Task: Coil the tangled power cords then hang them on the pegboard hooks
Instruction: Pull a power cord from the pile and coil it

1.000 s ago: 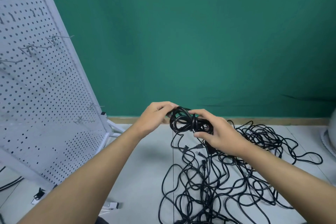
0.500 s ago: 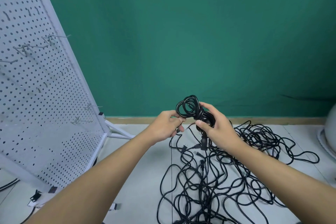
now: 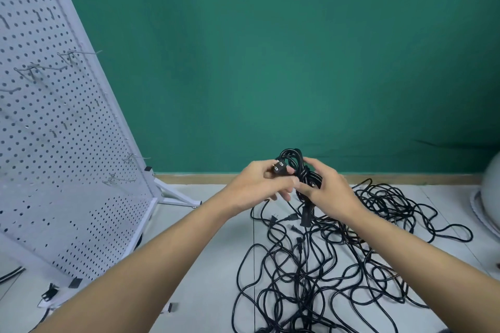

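A small coil of black power cord (image 3: 296, 163) is held in the air between both hands, just above the tangled heap of black power cords (image 3: 324, 265) that sprawls over the pale grey floor (image 3: 211, 251). The left hand (image 3: 257, 184) pinches the coil's black two-pin plug (image 3: 278, 167) between thumb and fingers (image 3: 281, 182), with the metal pins pointing up and to the left. The right hand (image 3: 331, 193) grips the bundled middle of the coil, its fingers (image 3: 313, 165) curled round the loops and the thumb pressing on them from below. A short tail ending in a black connector (image 3: 305, 217) hangs under the right hand. To the left stands the white perforated metal pegboard (image 3: 54, 157) on a white frame, leaning in the wide-angle view; its bare wire hooks (image 3: 81, 53) stick out. Behind is a green wall (image 3: 270, 62), and a white rounded object (image 3: 491, 197) sits at the right edge.
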